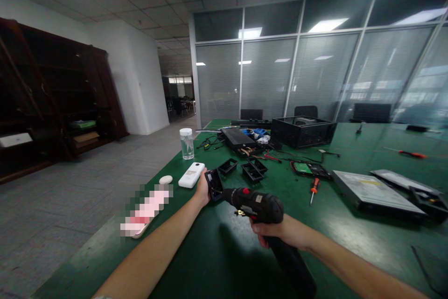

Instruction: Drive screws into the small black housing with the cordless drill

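My left hand [202, 190] is closed on a small black plastic frame [214, 184], holding it tilted up above the green table [182, 261]. In my right hand [276, 230] is a black cordless drill [257, 203], gripped by its handle and pointing left. The drill's tip is at the frame's lower right edge; whether it touches a screw I cannot make out. Just beyond the frame lie several similar black plastic frames [252, 171]. A small brass-coloured piece [240, 213] shows just below the drill's body.
Left of my hands are a white device [192, 175], a white oval object [165, 179], a blurred pink phone [147, 212] and a clear jar [187, 144]. Rightward lie an orange screwdriver [314, 186], a hard drive [310, 169] and a metal drive [376, 194]. A black computer case [304, 132] stands farther back.
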### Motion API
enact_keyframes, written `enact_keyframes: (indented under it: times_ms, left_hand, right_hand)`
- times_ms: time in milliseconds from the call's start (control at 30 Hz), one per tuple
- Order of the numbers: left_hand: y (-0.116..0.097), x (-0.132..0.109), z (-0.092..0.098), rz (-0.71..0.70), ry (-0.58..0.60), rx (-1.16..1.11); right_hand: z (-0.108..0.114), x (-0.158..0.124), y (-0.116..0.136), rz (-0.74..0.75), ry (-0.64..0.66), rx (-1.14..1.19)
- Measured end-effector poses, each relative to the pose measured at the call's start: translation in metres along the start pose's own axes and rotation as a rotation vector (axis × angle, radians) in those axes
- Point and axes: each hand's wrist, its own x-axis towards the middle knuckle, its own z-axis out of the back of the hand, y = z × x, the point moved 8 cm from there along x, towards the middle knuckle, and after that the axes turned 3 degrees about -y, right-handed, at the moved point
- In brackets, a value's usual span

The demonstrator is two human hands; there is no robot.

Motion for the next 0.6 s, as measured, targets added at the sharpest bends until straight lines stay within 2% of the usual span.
enact_keyframes:
  times_ms: [400,600]
  left_hand:
    - [0.0012,-0.0019,-0.0026,0.023,0.025,-0.002]
    - [0.0007,0.0005,0.0005,0.010,0.001,0.006]
  right_hand:
    - [-0.0003,-0.0010,0.0017,-0.010,-0.017,-0.007]
    - [-0.0018,-0.0012,0.0017,0.008,0.002,0.020]
